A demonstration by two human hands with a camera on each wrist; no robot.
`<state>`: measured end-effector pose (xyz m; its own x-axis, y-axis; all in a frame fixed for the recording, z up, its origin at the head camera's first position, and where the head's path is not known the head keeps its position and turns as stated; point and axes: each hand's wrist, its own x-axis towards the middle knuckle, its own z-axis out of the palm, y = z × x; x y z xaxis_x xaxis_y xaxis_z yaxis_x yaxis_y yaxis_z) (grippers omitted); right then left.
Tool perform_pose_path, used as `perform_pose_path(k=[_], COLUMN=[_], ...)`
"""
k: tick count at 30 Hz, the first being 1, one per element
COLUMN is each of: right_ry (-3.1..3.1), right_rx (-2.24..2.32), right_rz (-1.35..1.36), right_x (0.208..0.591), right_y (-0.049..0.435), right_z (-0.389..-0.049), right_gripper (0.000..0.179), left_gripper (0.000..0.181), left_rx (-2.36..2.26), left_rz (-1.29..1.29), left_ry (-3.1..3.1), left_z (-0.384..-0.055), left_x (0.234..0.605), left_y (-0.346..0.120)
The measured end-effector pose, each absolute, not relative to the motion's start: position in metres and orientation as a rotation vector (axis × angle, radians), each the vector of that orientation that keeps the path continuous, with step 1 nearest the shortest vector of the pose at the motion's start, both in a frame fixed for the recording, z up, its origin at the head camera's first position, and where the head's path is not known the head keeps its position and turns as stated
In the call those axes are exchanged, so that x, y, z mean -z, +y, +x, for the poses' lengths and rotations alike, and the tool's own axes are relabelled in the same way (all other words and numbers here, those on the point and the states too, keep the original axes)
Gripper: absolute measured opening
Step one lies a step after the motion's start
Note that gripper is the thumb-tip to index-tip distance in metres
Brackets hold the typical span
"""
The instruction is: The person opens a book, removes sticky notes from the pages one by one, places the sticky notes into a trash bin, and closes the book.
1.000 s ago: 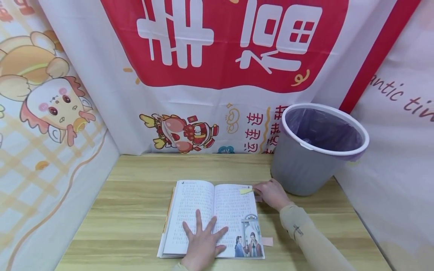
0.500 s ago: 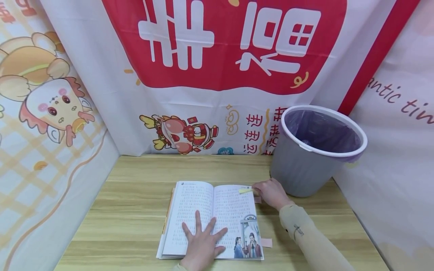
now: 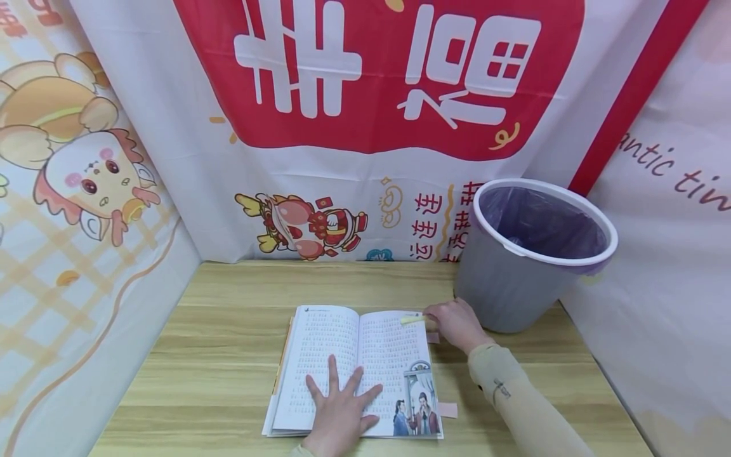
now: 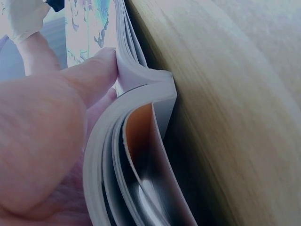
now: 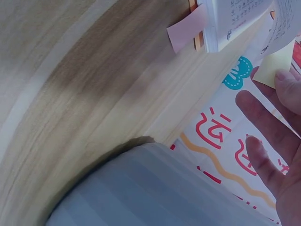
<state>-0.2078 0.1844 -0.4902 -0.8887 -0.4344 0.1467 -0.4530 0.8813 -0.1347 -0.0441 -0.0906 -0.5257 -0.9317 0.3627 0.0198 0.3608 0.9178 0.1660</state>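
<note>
An open book [image 3: 331, 336] with printed pages lies on the wooden table. My left hand [image 3: 341, 416] rests across its lower middle with fingers spread, holding the pages down; in the left wrist view the thumb [image 4: 96, 75] presses beside the spine. At the right page's upper corner my right hand [image 3: 457, 325] pinches a pale yellow sticky note [image 3: 412, 320] between thumb and index finger. The right wrist view shows that note [image 5: 275, 68] against the page, the other fingers spread apart. Two pink tabs stick out from the right edge, a lower one [image 3: 448, 410] and an upper one [image 3: 433, 338].
A grey trash bin [image 3: 508, 292] with a white rim and purple liner stands at the table's back right, close behind my right hand. Printed cloth [image 3: 320, 158] hangs along the back, with more on both sides. Bare wood of the table [image 3: 211, 355] shows left of the book.
The yellow note has tilted and looks narrower, its outer end lifting slightly while my right hand stays at the corner. My left hand keeps its place on the book.
</note>
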Motion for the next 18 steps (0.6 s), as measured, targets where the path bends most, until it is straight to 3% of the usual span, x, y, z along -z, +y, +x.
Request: perform_pose_path(k=[8,18], right_ry=[-2.799,-2.598], right_rx=[-0.270,-0.383], right_rz=[0.683,0.746], right_x=[0.482,0.454], right_y=[0.192,0.199], right_z=[-0.207,-0.193], right_gripper=[0.010,0.011], left_gripper=[0.052,0.052], left_rx=[-0.269,-0.279], left_rz=[0.556,0.570], left_ry=[3.040,3.062], left_z=[-0.044,-0.045], left_x=[0.526,0.532], left_y=[-0.090,-0.091])
